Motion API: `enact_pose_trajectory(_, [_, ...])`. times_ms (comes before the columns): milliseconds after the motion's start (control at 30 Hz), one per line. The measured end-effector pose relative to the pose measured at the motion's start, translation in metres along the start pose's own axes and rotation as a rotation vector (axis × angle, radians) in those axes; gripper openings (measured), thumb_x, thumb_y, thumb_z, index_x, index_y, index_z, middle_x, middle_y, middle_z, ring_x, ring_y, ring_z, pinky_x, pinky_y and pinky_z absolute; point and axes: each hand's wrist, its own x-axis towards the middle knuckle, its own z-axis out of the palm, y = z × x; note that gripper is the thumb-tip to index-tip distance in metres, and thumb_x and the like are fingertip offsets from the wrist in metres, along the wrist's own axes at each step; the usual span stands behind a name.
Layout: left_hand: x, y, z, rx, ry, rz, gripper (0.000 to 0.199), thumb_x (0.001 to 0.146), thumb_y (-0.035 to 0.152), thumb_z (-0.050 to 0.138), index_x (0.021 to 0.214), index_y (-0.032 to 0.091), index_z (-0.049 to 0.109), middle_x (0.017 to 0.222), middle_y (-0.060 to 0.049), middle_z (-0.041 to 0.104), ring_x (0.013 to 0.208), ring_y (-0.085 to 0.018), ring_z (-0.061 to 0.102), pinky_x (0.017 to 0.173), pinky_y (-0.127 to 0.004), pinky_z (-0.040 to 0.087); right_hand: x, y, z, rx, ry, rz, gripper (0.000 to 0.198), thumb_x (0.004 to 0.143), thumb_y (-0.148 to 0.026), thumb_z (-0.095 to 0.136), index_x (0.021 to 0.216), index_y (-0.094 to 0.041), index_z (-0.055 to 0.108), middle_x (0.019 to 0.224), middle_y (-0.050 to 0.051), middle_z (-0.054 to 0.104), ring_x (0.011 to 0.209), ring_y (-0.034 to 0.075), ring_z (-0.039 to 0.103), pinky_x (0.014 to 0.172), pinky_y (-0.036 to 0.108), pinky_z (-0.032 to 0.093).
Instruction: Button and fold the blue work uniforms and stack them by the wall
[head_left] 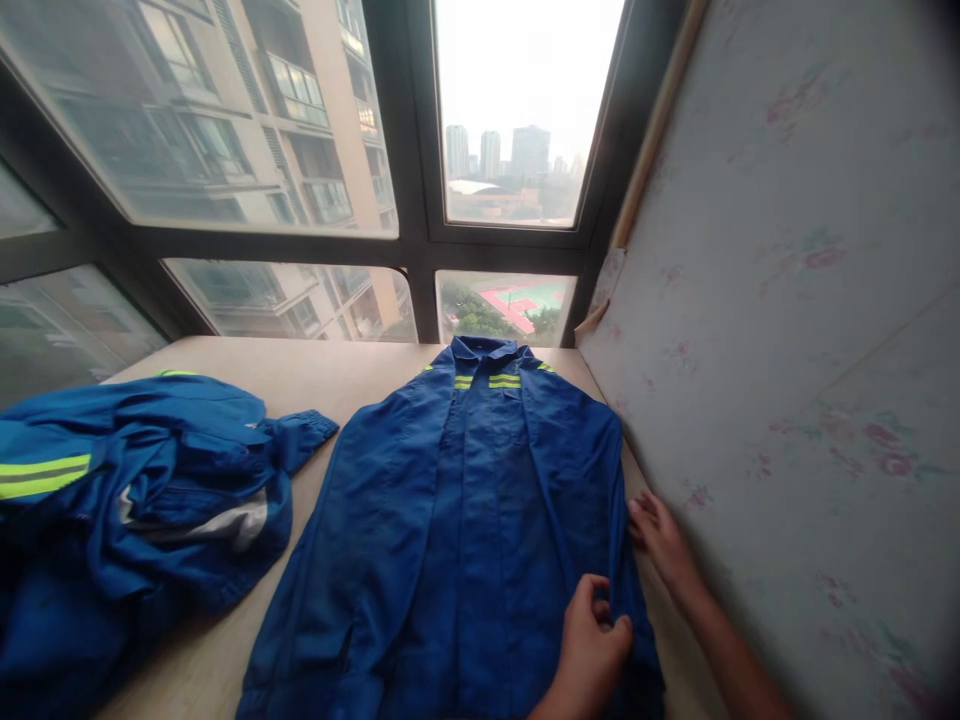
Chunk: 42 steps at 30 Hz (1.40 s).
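Note:
A blue work jacket point(484, 500) lies front up, its collar towards the window and yellow-green stripes across the chest. Both sleeves are laid inward over the body. My left hand point(592, 640) is closed on the sleeve fabric near the lower right of the jacket, thumb and fingers pinching its edge. Beside the jacket's right edge is my right hand point(664, 545), its fingers slightly bent and apart, fingertips against the cloth. The lower hem runs out of view at the bottom.
A second blue garment point(187, 480), crumpled, with yellow-green and grey reflective bands, lies at the left on the pale surface point(322, 385). A flower-patterned wall point(787, 350) stands close on the right. Dark window frames point(420, 255) border the far side.

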Motion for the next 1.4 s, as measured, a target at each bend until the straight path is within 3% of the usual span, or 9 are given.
enact_pose_trajectory(200, [-0.009,0.011,0.0,0.213,0.022,0.05,0.045,0.065,0.013,0.069,0.107,0.016,0.053,0.078,0.005,0.047,0.054,-0.005,0.035,0.052,-0.02,0.028,0.109,-0.05,0.045,0.066,0.033,0.011,0.035,0.074,-0.039,0.067,0.102,-0.018,0.068,0.099,0.008,0.074,0.098,0.025,0.068,0.083,0.034,0.057])
enact_pose_trajectory(400, [-0.017,0.016,-0.002,0.269,0.02,0.026,0.056,0.064,0.014,0.067,0.119,0.015,0.054,0.088,0.001,0.051,0.06,-0.007,0.042,0.059,-0.021,0.036,0.148,-0.088,0.072,0.095,-0.007,0.03,0.029,0.071,-0.026,0.062,0.096,-0.013,0.067,0.068,0.004,0.07,0.063,0.02,0.067,0.065,0.032,0.058])
enact_pose_trajectory(600, [-0.046,0.023,-0.028,0.366,0.07,0.122,0.096,0.065,0.02,0.067,0.152,0.022,0.026,0.104,-0.003,0.06,0.074,-0.012,0.058,0.074,-0.024,0.046,0.149,-0.125,0.12,0.012,-0.117,-0.099,0.051,0.07,-0.021,0.059,0.12,-0.012,0.059,0.079,0.003,0.07,0.063,0.017,0.065,0.061,0.028,0.055])
enact_pose_trajectory(733, [-0.066,0.022,-0.063,0.586,0.166,0.2,0.09,0.072,0.019,0.058,0.154,0.022,0.021,0.107,-0.005,0.066,0.082,-0.017,0.066,0.075,-0.025,0.05,0.133,-0.138,0.173,-0.151,-0.215,-0.286,0.065,0.073,-0.026,0.063,0.136,-0.016,0.049,0.097,0.004,0.07,0.082,0.019,0.065,0.078,0.03,0.053])
enact_pose_trajectory(900, [-0.075,0.005,-0.114,1.132,0.394,0.484,0.075,0.078,0.01,0.043,0.151,0.02,0.03,0.12,-0.011,0.066,0.101,-0.02,0.066,0.076,-0.024,0.053,0.098,-0.119,0.228,-0.37,-0.458,-0.463,0.06,0.073,-0.022,0.069,0.131,-0.014,0.055,0.088,0.003,0.071,0.083,0.019,0.065,0.084,0.031,0.05])
enact_pose_trajectory(1033, [-0.074,0.006,-0.131,1.458,0.451,0.617,0.063,0.073,0.01,0.048,0.134,0.02,0.056,0.123,-0.012,0.064,0.102,-0.024,0.065,0.068,-0.024,0.054,0.085,-0.103,0.233,-0.501,-0.522,-0.573,0.043,0.082,-0.013,0.055,0.124,-0.014,0.06,0.107,0.008,0.07,0.093,0.019,0.065,0.089,0.031,0.05])
enact_pose_trajectory(1133, [-0.07,0.021,-0.122,1.481,0.442,0.72,0.06,0.069,0.006,0.053,0.125,0.024,0.063,0.137,-0.011,0.057,0.118,-0.027,0.057,0.087,-0.032,0.054,0.087,-0.102,0.22,-0.587,-0.474,-0.67,0.041,0.085,-0.007,0.043,0.12,-0.017,0.063,0.125,0.009,0.063,0.113,0.019,0.058,0.102,0.032,0.043])
enact_pose_trajectory(1267, [-0.058,0.048,-0.107,1.516,0.322,0.856,0.06,0.074,0.01,0.053,0.132,0.028,0.058,0.155,-0.004,0.037,0.137,-0.029,0.04,0.106,-0.043,0.044,0.093,-0.104,0.21,-0.717,-0.377,-0.753,0.045,0.089,-0.009,0.038,0.13,-0.012,0.056,0.141,0.013,0.051,0.133,0.023,0.042,0.112,0.039,0.031])
enact_pose_trajectory(1400, [-0.045,0.05,-0.106,1.613,0.257,0.824,0.073,0.078,0.014,0.052,0.148,0.031,0.038,0.16,-0.005,0.026,0.143,-0.035,0.03,0.109,-0.058,0.036,0.095,-0.095,0.224,-0.84,-0.364,-0.802,0.047,0.09,-0.023,0.051,0.136,-0.014,0.05,0.152,0.014,0.038,0.142,0.031,0.027,0.115,0.049,0.022])
